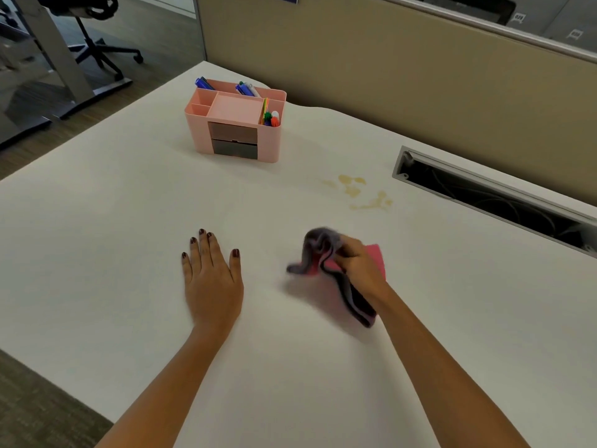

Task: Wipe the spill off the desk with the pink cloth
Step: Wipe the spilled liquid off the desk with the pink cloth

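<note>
Right hand [358,263] grips the pink cloth [318,250]; left hand [211,273] lies flat, fingers straight, on the table [97,253]. Spill [358,192], at 12 o'clock from the cloth, is not yet wiped.

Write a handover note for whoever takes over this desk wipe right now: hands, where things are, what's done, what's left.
Left hand: flat on the desk, holding nothing.
Right hand: grips the bunched pink cloth, blurred, short of the spill.
Spill: yellowish patches beyond the cloth, near the cable slot, apart from the pink organizer.
Done: cloth in hand.
Left: wipe the spill; the cloth has not reached it yet.
</note>
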A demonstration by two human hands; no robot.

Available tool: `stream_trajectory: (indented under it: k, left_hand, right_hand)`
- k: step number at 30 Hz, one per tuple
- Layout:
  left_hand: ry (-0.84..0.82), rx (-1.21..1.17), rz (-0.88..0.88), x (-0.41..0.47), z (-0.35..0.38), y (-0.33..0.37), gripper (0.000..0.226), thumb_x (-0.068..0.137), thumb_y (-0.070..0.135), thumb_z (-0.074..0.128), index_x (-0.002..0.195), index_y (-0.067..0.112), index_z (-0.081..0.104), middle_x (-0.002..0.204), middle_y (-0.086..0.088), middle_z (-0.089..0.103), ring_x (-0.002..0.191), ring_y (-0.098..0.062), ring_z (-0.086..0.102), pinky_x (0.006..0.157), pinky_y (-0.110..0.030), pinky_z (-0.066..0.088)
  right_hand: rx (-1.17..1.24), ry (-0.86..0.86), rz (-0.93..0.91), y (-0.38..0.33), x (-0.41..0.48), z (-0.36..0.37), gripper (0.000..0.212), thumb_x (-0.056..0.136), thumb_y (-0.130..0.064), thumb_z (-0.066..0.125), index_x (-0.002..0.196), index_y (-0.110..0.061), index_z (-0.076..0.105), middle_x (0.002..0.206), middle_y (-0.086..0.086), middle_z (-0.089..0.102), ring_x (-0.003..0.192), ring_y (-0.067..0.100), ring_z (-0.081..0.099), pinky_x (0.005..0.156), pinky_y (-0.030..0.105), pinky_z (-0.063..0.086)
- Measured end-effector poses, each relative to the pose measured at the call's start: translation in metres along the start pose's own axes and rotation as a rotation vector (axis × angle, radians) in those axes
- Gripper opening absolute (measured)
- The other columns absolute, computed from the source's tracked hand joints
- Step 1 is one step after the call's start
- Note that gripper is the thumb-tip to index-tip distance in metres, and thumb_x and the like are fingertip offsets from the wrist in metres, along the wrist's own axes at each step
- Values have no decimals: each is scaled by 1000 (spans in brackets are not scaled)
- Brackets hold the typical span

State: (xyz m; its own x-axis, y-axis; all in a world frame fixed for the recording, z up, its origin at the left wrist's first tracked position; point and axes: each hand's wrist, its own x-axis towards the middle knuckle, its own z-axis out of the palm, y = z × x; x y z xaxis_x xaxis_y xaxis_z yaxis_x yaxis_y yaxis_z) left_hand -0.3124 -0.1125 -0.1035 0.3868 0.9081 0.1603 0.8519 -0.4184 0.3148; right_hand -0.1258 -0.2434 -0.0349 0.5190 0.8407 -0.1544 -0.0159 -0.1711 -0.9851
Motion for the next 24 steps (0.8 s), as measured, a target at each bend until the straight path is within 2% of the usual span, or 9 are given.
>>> stream_trajectory:
  k: [2,3,5,8,12,15,18,21,24]
  left_hand:
    - [2,-3,-1,0,0,-1,69,98,45,8,147,0,25,155,-15,25,145,-28,20,119,-44,14]
    - [3,-3,0,0,0,-1,68,98,44,8,147,0,25,155,-15,25,145,-28,20,119,-44,14]
    - [0,-2,3,0,0,0,69,97,44,7,147,0,25,156,-15,24,145,-28,20,119,-44,13]
    - [4,-7,0,0,0,0,69,97,45,6,147,0,25,156,-15,24,145,-28,20,119,-44,14]
    - [0,-13,0,1,1,0,69,97,45,7,146,-1,26,155,-15,25,145,-29,21,119,-45,15]
    - [-2,-17,-4,1,1,0,69,97,44,9,146,-1,26,155,-15,26,145,-29,21,119,-45,15]
    - [-1,-9,-6,1,1,-1,69,97,44,9,146,0,26,155,-15,26,145,-30,21,119,-45,15]
    - [-4,-9,-9,1,1,-1,68,97,44,8,147,0,26,155,-15,26,145,-29,21,119,-44,13]
    - [0,-20,-9,2,2,-1,66,97,39,7,147,1,26,155,-14,25,145,-28,20,120,-44,12]
  right_hand:
    - [-7,328,-89,5,0,-8,42,88,8,46,95,-28,67,90,-4,70,88,15,64,80,23,49]
    - [-67,466,-101,7,0,-12,36,91,4,46,97,-27,63,88,-5,67,84,15,61,75,18,46]
    - [-271,595,-85,17,1,-21,24,96,-6,43,108,-21,57,89,-6,63,85,15,58,68,11,42]
    - [-528,542,-66,33,8,-23,32,98,-17,41,128,-20,49,112,-4,62,102,16,58,86,27,46]
    - [-689,463,-125,41,24,-1,34,97,-19,41,129,-20,53,127,3,61,122,25,52,104,44,40]
    - [-758,358,-125,34,35,19,38,99,-21,41,135,-18,50,139,5,53,135,24,40,114,39,30]
    - [-765,267,-139,24,50,39,39,98,-21,42,136,-19,49,142,4,50,138,22,36,115,36,27]
    - [-722,153,-171,15,67,56,37,95,-19,49,131,-23,53,136,1,56,130,22,46,109,35,35]
    - [-669,-12,-201,10,70,64,37,89,-10,57,123,-22,61,128,1,62,121,21,54,100,25,38]
